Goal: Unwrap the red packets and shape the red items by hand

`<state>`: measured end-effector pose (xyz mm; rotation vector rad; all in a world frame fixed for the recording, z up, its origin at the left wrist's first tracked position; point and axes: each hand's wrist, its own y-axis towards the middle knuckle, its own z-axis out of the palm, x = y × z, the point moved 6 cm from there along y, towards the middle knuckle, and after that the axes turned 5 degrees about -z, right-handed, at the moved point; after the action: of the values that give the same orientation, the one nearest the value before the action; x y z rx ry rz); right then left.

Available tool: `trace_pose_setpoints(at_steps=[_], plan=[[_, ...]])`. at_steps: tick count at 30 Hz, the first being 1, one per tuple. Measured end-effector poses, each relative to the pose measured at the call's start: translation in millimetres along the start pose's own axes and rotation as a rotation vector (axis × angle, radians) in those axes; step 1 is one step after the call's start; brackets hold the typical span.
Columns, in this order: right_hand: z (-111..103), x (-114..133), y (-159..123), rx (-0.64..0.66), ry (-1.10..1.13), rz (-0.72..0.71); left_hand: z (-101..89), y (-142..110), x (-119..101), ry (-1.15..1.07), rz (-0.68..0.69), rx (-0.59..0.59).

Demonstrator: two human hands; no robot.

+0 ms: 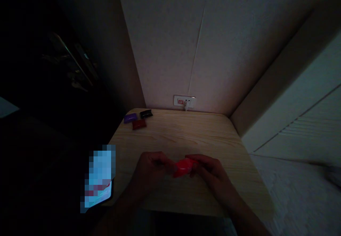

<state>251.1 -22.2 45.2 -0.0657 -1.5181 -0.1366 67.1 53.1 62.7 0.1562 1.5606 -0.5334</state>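
Note:
Between my two hands, above the wooden table [186,136], is a small bright red packet [183,167], shiny and pillow-shaped. My left hand [154,166] pinches its left end with thumb and fingers. At the other end, my right hand [210,170] is closed on the packet's right edge. At the table's far left corner lie three similar packets: a purple one [130,118], a black one [146,113] and a dark red one [139,124]. What is inside the packets cannot be made out in the dim light.
A lit phone screen [102,195], partly blurred out, is at the table's left edge. Behind the table, a wall socket [183,101] has a plug in it. A dark door with a metal handle [71,62] stands at left, a pale panel [301,104] at right.

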Motion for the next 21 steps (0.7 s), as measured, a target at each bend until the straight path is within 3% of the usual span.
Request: trace_pose_setpoints(at_steps=[5,10,13,15,18,21], plan=[[3,4,-1,0.025,0.091,0.042,0.1,-1,-2,-0.004,0.004,-0.024],[2,10,-3,-0.007,-0.009,0.037,-2.8,-10,-23,0.416,0.331,-0.195],[4,12,-4,-0.048,-0.061,0.028,3.6,-15,-24,0.600,0.510,-0.215],[5,15,-5,-0.075,-0.093,-0.002,6.0,-17,-21,0.635,0.557,-0.220],[5,19,-4,-0.093,-0.113,-0.042,4.2,-14,-12,0.546,0.454,-0.198],[0,18,-2,-0.110,-0.082,-0.038,3.3,-8,-3,0.254,0.259,-0.082]])
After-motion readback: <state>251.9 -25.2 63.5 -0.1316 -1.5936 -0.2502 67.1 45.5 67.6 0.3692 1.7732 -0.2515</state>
